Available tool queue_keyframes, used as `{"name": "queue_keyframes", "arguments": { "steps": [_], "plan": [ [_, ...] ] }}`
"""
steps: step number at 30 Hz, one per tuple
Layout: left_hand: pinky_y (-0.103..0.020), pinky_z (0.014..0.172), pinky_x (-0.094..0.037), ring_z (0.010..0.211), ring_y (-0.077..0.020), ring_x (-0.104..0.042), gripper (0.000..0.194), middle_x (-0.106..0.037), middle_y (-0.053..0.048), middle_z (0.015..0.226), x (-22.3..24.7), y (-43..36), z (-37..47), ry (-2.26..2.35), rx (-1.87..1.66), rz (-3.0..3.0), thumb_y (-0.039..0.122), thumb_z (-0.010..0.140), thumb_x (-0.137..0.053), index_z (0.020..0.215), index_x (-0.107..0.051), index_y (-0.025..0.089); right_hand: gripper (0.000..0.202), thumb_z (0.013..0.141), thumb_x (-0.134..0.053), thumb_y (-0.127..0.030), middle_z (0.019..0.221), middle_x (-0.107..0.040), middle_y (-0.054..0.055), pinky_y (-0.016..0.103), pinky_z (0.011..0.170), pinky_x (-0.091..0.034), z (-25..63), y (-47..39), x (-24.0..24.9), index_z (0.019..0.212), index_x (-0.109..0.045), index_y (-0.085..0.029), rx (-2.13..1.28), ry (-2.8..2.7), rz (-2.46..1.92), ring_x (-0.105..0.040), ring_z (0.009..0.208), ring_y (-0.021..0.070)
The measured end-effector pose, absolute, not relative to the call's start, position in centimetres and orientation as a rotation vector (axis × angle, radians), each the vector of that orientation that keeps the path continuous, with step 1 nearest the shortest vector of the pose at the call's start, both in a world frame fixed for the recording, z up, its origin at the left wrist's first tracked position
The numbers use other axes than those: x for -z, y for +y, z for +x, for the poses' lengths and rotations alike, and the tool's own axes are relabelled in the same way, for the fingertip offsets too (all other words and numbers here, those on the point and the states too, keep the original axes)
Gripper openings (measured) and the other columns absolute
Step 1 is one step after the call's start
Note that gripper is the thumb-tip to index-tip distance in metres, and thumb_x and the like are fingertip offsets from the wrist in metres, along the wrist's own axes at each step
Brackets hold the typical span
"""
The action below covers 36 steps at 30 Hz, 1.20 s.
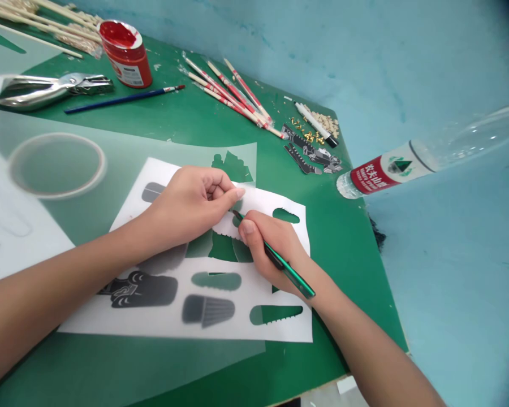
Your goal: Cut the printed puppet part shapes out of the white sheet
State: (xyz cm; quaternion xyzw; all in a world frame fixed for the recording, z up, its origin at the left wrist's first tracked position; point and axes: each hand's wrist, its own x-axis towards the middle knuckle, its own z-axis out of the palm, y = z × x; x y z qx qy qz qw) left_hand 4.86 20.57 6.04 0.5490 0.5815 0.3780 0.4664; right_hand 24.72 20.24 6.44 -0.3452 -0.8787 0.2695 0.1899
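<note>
A white sheet (246,299) with grey and black printed shapes and several cut-out holes lies on a translucent sheet (161,135) on the green table. My right hand (271,243) is closed round a slim green craft knife or pen (297,278), its dark tip pointing up and left beside my other hand. Just above that tip, my left hand (207,198) rests over the white sheet with fingers curled and thumb pressed to the index finger. Whatever lies in this pinch is too small to make out.
Behind are a red paint jar (127,59), a blue brush (123,99), a metal hole punch (55,90) and wrapped sticks (237,93). A tape ring (98,169) lies left. Black cut pieces (301,158), a marker (316,123) and a plastic bottle (390,169) are right.
</note>
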Motion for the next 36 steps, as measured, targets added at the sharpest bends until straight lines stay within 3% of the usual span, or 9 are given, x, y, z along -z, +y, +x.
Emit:
{"name": "queue_keyframes", "arguments": {
  "steps": [36],
  "plan": [
    [-0.021, 0.041, -0.025, 0.047, -0.0059, -0.036, 0.025, -0.048, 0.007, 0.053, -6.03, 20.42, 4.77, 1.44, -0.943, 1.358, 0.038, 0.09, -0.072, 0.073, -0.068, 0.02, 0.031, 0.111, -0.036, -0.022, 0.068, -0.048, -0.004, 0.026, 0.06, -0.037, 24.82, 20.15, -6.26, 0.081, -0.043, -0.022, -0.685, -2.491, -0.885, -0.046, 0.06, 0.0105]
  ]
}}
